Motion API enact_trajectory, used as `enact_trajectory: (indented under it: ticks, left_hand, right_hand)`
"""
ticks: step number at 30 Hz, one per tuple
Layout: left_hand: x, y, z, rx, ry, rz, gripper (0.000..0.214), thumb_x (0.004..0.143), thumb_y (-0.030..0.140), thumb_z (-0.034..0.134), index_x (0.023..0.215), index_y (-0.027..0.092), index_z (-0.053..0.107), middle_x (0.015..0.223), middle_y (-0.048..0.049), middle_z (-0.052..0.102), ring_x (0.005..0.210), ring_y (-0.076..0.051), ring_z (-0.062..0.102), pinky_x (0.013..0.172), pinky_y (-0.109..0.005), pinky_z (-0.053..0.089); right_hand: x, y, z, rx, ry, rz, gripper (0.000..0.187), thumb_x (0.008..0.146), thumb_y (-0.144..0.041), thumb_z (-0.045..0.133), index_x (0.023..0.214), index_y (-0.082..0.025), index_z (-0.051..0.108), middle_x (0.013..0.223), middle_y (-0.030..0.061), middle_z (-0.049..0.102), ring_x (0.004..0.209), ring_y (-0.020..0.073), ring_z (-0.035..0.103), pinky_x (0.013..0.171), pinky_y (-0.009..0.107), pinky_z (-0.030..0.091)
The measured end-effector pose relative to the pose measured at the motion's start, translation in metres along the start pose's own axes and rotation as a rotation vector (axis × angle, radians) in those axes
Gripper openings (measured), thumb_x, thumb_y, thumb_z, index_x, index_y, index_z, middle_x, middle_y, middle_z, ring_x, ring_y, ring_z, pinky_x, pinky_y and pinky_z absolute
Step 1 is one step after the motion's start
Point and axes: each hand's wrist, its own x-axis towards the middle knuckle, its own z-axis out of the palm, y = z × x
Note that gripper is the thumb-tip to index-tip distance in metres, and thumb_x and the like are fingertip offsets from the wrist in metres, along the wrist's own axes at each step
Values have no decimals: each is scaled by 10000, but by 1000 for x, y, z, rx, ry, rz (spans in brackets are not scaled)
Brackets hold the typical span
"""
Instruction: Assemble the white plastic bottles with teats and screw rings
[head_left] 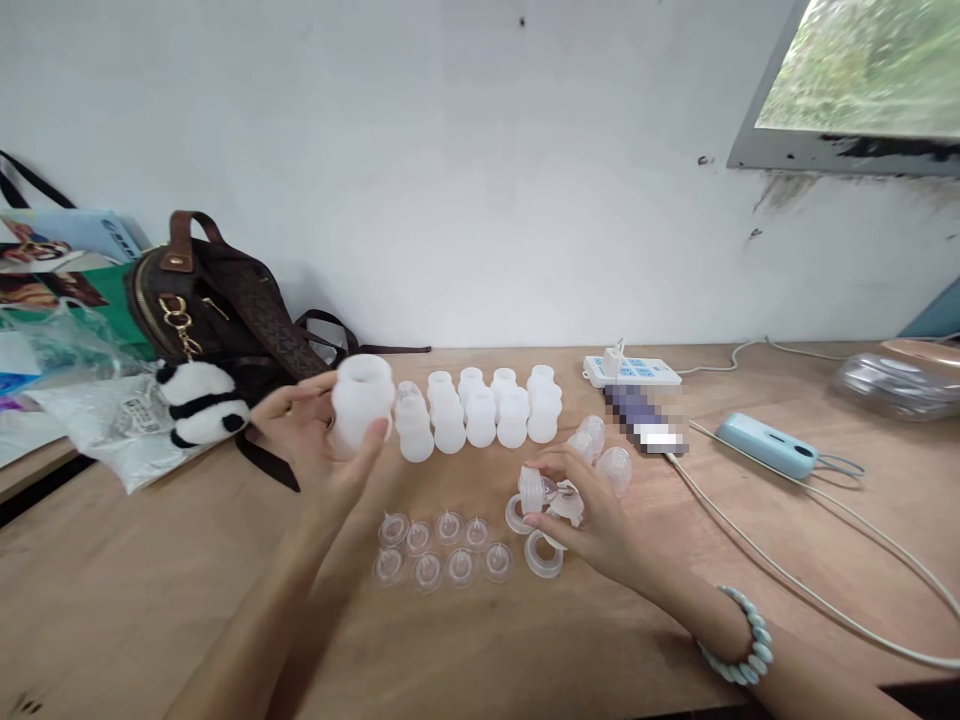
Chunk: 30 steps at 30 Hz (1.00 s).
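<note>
My left hand (330,435) grips a white, open-topped baby bottle (364,400) and holds it upright above the table. Between the thumb and fingers of my right hand (585,505) is a bottle nipple with a screw ring (533,491), turned on its side. Just below that hand lie several loose screw rings (544,556). Several clear nipples (460,567) sit in two rows at the middle front. Behind them stand several white bottles (512,418), and at their left end is a bottle with a clear top (414,422). Clear domed caps (615,468) are by my right hand.
A dark backpack (225,300) with a panda plush (201,402) and plastic bags (112,400) fill the left side. A power strip (634,371), a partly blurred phone (641,415), a light-blue device (769,446) and a long white cable (780,590) lie on the right.
</note>
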Motion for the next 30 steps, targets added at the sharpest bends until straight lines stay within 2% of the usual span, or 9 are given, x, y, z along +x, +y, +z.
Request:
enact_trajectory:
  ticks: [5, 7, 9, 14, 18, 21, 23, 26, 30]
  left_hand:
    - [-17, 31, 14, -34, -442, 48, 371, 767, 258, 752, 1105, 227, 601, 1090, -28, 668, 1046, -150, 643, 949, -284, 523]
    - [-21, 39, 19, -100, -558, 46, 318, 776, 260, 748, 1074, 215, 648, 1064, -35, 687, 1002, -141, 657, 910, -264, 531]
    - [-23, 44, 23, -175, -625, 1, 286, 770, 274, 755, 1038, 204, 683, 1042, -43, 696, 954, -136, 667, 871, -254, 539]
    - [-29, 52, 30, -324, -718, -223, 264, 739, 311, 774, 973, 197, 726, 997, -54, 716, 929, -150, 675, 844, -256, 544]
    - [-31, 54, 31, -420, -782, -439, 278, 718, 349, 772, 937, 181, 735, 966, -58, 723, 887, -154, 672, 795, -244, 537]
    - [-30, 53, 32, -470, -818, -554, 288, 710, 370, 766, 917, 173, 738, 934, -50, 722, 849, -143, 664, 750, -221, 521]
    - [-29, 53, 33, -480, -825, -572, 288, 705, 363, 776, 927, 183, 742, 941, -41, 718, 860, -137, 660, 763, -215, 514]
    - [-29, 52, 33, -463, -815, -525, 297, 699, 338, 802, 964, 216, 746, 999, -32, 710, 932, -140, 654, 831, -225, 512]
    - [-31, 53, 33, -420, -816, -417, 328, 690, 311, 829, 1003, 257, 746, 1067, -24, 697, 1014, -144, 645, 919, -250, 509]
  right_hand:
    - [2, -1, 0, -38, 86, -42, 358, 857, -223, 666, 1184, -228, 522, 1064, 48, 622, 972, 168, 602, 813, 284, 519]
    - [3, -1, 0, -53, 136, -52, 355, 865, -223, 661, 1193, -228, 527, 1104, 59, 622, 1010, 170, 605, 829, 279, 529]
    - [4, -2, 0, -59, 167, -51, 360, 866, -227, 666, 1202, -227, 539, 1126, 69, 624, 1043, 176, 608, 835, 280, 539]
    - [5, -5, 0, -73, 186, -138, 373, 870, -211, 665, 1225, -230, 552, 1127, 84, 627, 1067, 194, 618, 873, 326, 555]
    - [6, -9, -2, -153, 191, -273, 380, 887, -112, 592, 1244, -231, 544, 1100, 96, 621, 1028, 197, 630, 836, 340, 573]
    - [6, -10, -4, -162, 193, -308, 406, 880, -84, 582, 1260, -223, 544, 1091, 96, 625, 1005, 191, 633, 826, 326, 572]
    - [6, -10, -5, -138, 186, -293, 406, 880, -127, 619, 1271, -211, 547, 1083, 98, 629, 993, 190, 629, 819, 315, 566]
    - [6, -8, -6, -93, 160, -215, 396, 875, -247, 670, 1254, -199, 565, 1046, 93, 640, 948, 186, 626, 771, 297, 555]
    - [5, -2, -5, -41, 135, -72, 295, 873, -378, 671, 1088, -182, 623, 916, 59, 664, 813, 160, 615, 695, 271, 518]
